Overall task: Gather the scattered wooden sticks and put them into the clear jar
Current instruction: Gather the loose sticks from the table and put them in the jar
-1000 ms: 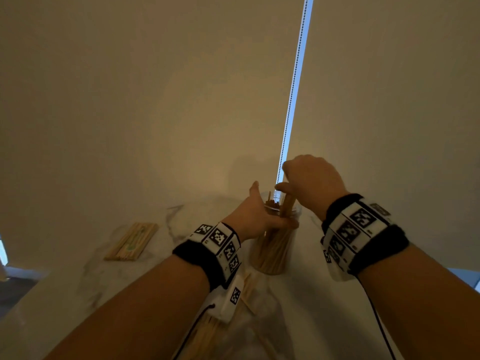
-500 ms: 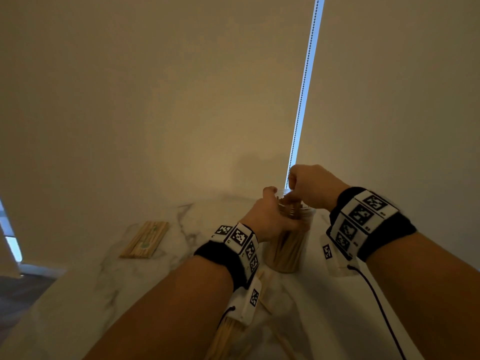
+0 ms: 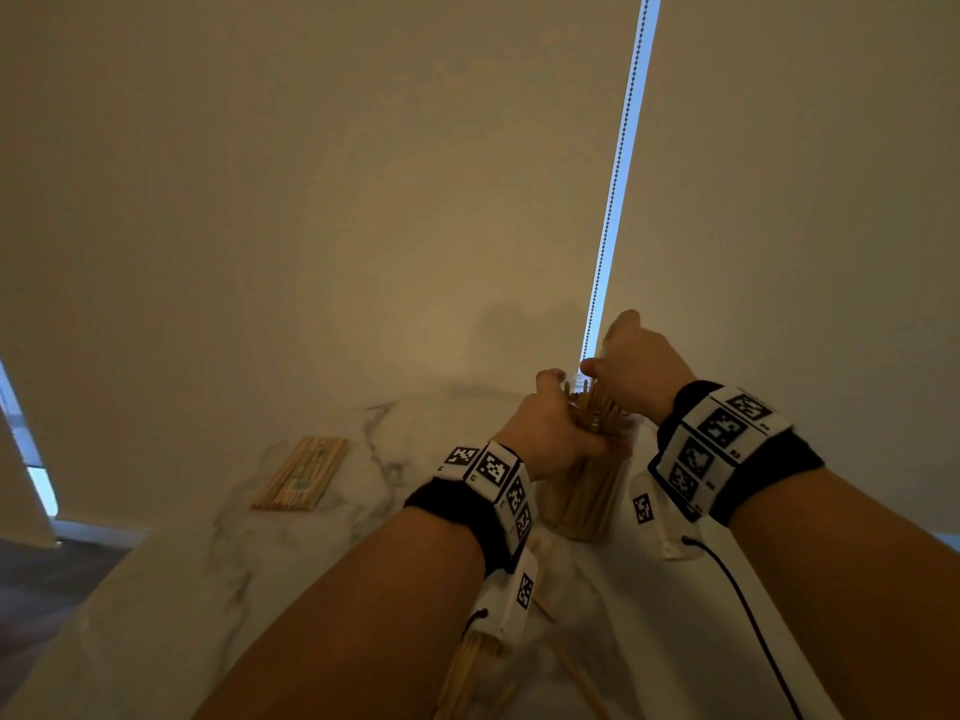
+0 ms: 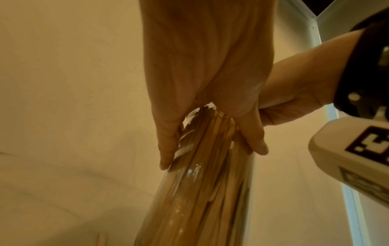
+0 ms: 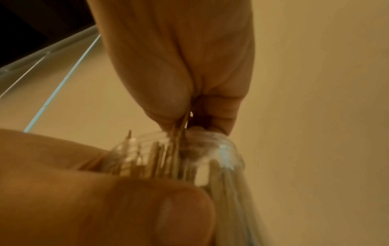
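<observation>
Sticks going into jar, R hand lower at the rim than 1 s ago

L hand (image 3: 545, 433) grips clear jar (image 3: 582, 504) near its mouth, far-centre on marble table (image 3: 322, 517); R hand (image 3: 636, 366) pinches a few wooden sticks (image 5: 179, 131), tips inside the rim; loose sticks (image 3: 467, 672) lie near, so more trips needed

The clear jar (image 3: 582, 504) stands upright near the table's far edge, packed with upright wooden sticks (image 3: 597, 407); loose sticks (image 3: 470, 672) lie toward the near edge.
</observation>
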`<state>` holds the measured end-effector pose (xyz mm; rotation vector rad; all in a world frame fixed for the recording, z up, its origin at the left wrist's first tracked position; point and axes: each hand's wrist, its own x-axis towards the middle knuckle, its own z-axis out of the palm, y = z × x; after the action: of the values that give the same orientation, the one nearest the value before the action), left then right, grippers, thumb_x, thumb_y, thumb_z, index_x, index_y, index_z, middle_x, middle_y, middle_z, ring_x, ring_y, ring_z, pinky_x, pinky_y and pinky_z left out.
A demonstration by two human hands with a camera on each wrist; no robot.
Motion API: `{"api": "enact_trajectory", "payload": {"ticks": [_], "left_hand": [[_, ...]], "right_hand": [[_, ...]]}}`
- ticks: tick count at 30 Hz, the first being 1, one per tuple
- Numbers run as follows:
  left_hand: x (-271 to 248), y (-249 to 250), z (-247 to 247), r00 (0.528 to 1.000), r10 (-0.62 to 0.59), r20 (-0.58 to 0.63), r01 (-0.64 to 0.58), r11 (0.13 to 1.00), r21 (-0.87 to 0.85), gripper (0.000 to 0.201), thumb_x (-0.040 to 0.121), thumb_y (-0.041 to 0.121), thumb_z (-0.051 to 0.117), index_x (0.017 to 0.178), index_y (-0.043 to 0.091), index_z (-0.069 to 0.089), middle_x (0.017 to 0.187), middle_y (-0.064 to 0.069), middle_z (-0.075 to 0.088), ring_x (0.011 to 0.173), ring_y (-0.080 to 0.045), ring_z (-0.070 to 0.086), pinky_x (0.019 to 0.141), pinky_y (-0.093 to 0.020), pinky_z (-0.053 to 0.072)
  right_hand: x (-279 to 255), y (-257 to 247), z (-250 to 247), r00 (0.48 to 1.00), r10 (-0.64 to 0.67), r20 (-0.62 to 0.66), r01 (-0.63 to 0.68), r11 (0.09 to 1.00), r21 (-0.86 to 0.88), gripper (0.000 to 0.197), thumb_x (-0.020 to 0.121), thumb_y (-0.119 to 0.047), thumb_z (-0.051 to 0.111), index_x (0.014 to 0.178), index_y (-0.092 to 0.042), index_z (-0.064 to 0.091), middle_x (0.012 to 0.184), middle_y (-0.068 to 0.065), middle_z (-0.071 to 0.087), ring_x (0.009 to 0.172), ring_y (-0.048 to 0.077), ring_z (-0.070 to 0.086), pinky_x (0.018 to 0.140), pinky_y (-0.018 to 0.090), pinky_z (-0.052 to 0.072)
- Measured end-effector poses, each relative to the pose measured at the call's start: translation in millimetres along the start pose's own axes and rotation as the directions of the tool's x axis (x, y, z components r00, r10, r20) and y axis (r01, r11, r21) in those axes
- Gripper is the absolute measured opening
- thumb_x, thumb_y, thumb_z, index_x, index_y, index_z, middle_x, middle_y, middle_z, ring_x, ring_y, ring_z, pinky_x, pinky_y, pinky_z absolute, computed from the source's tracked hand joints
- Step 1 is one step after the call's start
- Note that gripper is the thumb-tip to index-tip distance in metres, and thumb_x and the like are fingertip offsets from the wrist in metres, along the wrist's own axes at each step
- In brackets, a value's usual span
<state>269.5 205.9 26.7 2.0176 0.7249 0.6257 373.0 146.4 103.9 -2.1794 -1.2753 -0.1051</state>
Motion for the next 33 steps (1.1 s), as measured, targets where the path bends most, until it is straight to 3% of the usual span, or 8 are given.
{"api": "enact_trajectory", "payload": {"ticks": [4, 8, 14, 18, 22, 25, 29, 33], "left_hand": [[-1.1, -0.4, -0.6, 1.000, 0.007, 0.008, -0.007, 1.000, -0.009, 0.112, 0.073, 0.024, 0.086, 0.153, 0.015, 0.008, 0.126, -0.007, 0.062, 0.113, -0.023, 0.061, 0.094, -0.037, 0.053], [1.2, -2.3, -1.6, 1.000, 0.003, 0.004, -0.003, 1.000, -0.002, 0.107, 0.070, 0.022, 0.087, 0.148, 0.019, 0.014, 0.127, -0.007, 0.060, 0.112, -0.022, 0.061, 0.094, -0.043, 0.055], [-0.4, -1.5, -1.3, 1.000, 0.009, 0.022, -0.009, 1.000, -0.013, 0.119, 0.070, 0.030, 0.089, 0.153, 0.016, 0.004, 0.134, -0.007, 0.059, 0.120, -0.023, 0.058, 0.103, -0.042, 0.048], [-1.3, -2.2, -1.2, 0.999, 0.032, 0.004, -0.032, 0.999, -0.013, 0.118, 0.067, 0.032, 0.091, 0.151, 0.015, 0.010, 0.131, -0.005, 0.060, 0.115, -0.020, 0.061, 0.098, -0.038, 0.052], [-3.3, -0.7, -1.2, 0.999, 0.029, 0.023, -0.028, 0.999, -0.027, 0.129, 0.062, 0.042, 0.091, 0.154, 0.015, 0.004, 0.132, -0.004, 0.061, 0.120, -0.019, 0.058, 0.103, -0.035, 0.047], [-5.8, 1.3, -2.0, 1.000, 0.018, 0.024, -0.017, 0.999, -0.036, 0.124, 0.067, 0.037, 0.090, 0.153, 0.012, 0.005, 0.135, -0.004, 0.059, 0.123, -0.019, 0.056, 0.105, -0.036, 0.045], [-6.2, 1.1, -1.5, 1.000, 0.020, -0.003, -0.020, 0.999, -0.029, 0.113, 0.066, 0.031, 0.092, 0.148, 0.014, 0.017, 0.129, -0.004, 0.060, 0.114, -0.019, 0.061, 0.097, -0.037, 0.053], [-7.0, 2.3, -2.0, 1.000, 0.011, 0.028, -0.010, 1.000, -0.023, 0.119, 0.070, 0.029, 0.090, 0.153, 0.014, 0.006, 0.134, -0.007, 0.060, 0.120, -0.022, 0.058, 0.104, -0.039, 0.047]], "right_hand": [[2.1, 0.5, 2.8, 0.990, -0.086, 0.116, 0.107, 0.977, -0.183, 0.025, 0.093, -0.030, 0.064, 0.101, -0.007, 0.060, 0.100, 0.008, 0.065, 0.089, 0.025, 0.060, 0.070, 0.029, 0.041], [-1.3, -6.6, -1.7, 0.910, -0.171, 0.377, 0.278, 0.927, -0.251, 0.022, 0.098, -0.016, 0.050, 0.108, -0.014, 0.069, 0.106, 0.006, 0.066, 0.093, 0.020, 0.055, 0.083, 0.026, 0.041], [-4.4, -4.3, -0.6, 0.920, -0.243, 0.308, 0.361, 0.830, -0.425, 0.018, 0.098, -0.017, 0.052, 0.096, -0.017, 0.070, 0.105, 0.004, 0.071, 0.090, 0.020, 0.061, 0.079, 0.024, 0.045], [-2.8, -6.0, -8.4, 0.920, -0.166, 0.354, 0.271, 0.924, -0.270, 0.024, 0.100, -0.028, 0.051, 0.110, -0.016, 0.069, 0.110, 0.003, 0.067, 0.101, 0.022, 0.062, 0.084, 0.028, 0.045], [-1.3, -3.8, -23.6, 0.943, -0.174, 0.284, 0.232, 0.955, -0.183, 0.010, 0.082, -0.012, 0.070, 0.087, -0.020, 0.072, 0.095, -0.001, 0.071, 0.084, 0.014, 0.063, 0.072, 0.024, 0.045], [-3.3, -6.0, -24.7, 0.963, -0.202, 0.179, 0.223, 0.969, -0.107, 0.002, 0.087, -0.018, 0.069, 0.088, -0.018, 0.071, 0.084, -0.001, 0.073, 0.068, 0.009, 0.065, 0.068, 0.024, 0.050], [-6.7, -9.4, -20.3, 0.905, -0.234, 0.356, 0.304, 0.940, -0.153, 0.006, 0.088, -0.027, 0.070, 0.083, -0.030, 0.071, 0.082, -0.012, 0.066, 0.080, 0.009, 0.060, 0.064, 0.019, 0.040], [-5.4, -9.0, -17.0, 0.905, -0.174, 0.389, 0.302, 0.905, -0.298, 0.011, 0.090, -0.021, 0.065, 0.093, -0.021, 0.076, 0.094, -0.002, 0.071, 0.090, 0.016, 0.062, 0.074, 0.024, 0.041]]}}
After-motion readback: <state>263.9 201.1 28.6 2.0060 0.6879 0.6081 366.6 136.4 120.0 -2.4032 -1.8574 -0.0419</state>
